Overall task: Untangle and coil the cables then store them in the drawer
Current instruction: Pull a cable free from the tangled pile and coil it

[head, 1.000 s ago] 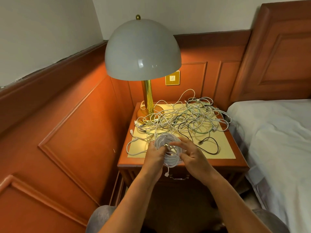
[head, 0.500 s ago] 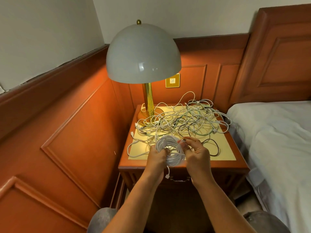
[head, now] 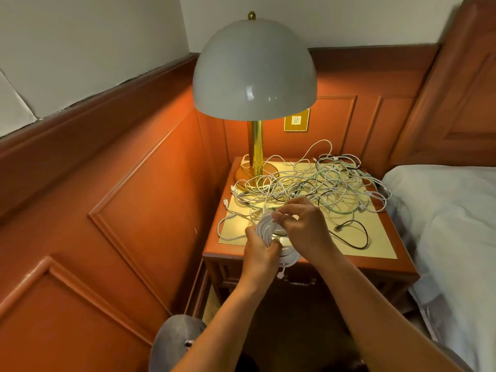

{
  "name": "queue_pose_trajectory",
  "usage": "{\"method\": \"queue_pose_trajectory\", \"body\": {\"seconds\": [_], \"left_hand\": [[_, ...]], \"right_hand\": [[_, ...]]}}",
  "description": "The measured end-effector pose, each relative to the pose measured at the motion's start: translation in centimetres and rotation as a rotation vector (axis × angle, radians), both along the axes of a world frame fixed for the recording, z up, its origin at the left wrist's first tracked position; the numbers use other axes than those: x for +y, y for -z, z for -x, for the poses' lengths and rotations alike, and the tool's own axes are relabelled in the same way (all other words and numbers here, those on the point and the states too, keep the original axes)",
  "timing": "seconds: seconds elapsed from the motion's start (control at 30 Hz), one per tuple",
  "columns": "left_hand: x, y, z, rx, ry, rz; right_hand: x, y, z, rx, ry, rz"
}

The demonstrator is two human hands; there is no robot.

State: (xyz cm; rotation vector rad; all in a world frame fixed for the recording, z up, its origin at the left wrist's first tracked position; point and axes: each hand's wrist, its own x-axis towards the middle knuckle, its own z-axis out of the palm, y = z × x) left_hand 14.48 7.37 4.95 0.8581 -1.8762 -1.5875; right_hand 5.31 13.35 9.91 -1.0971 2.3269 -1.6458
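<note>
**Coiling a white cable at a bedside table**

A bed (head: 451, 224) with white sheets runs along my right, its wooden headboard (head: 461, 98) against the panelled wall. Before me stands a wooden nightstand (head: 386, 267) with a pale yellow top. At its back left corner sits a brass lamp (head: 255, 146) under a grey dome shade. A tangled heap of cables (head: 322, 186), mostly white with some black, spreads across the top beside the lamp base. One black cable (head: 357, 237) loops loose near the front right. The drawer (head: 300, 283) below is closed, its metal handle just visible. Above the front edge, my left hand (head: 261, 253) grips a white cable coil (head: 268, 229) from below, fingers curled round its loops. My right hand (head: 303, 226) pinches the coil's top between thumb and fingertips.
</note>
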Motion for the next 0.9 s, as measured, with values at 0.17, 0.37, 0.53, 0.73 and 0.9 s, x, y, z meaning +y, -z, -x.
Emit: {"method": "queue_pose_trajectory", "body": {"seconds": [0.17,0.37,0.53,0.73,0.9], "left_hand": [[0.4,0.6,-0.2,-0.078,0.08,0.023],[-0.7,0.9,0.7,-0.088,0.195,-0.04],[-2.6,1.9,0.6,-0.004,0.084,-0.328],[-7.1,3.3,-0.8,0.01,0.02,-0.381],[-11.1,3.8,-1.5,0.012,-0.048,-0.322]], "right_hand": [[-0.5,-0.1,0.4,-0.193,-0.026,-0.009],[-1.0,0.6,2.5,-0.307,0.028,-0.033],[-1.7,2.9,2.7,-0.4,0.0,-0.072],[-4.0,5.6,1.8,-0.366,-0.14,-0.161],[-7.3,7.2,1.1,-0.324,-0.134,-0.16]]}}
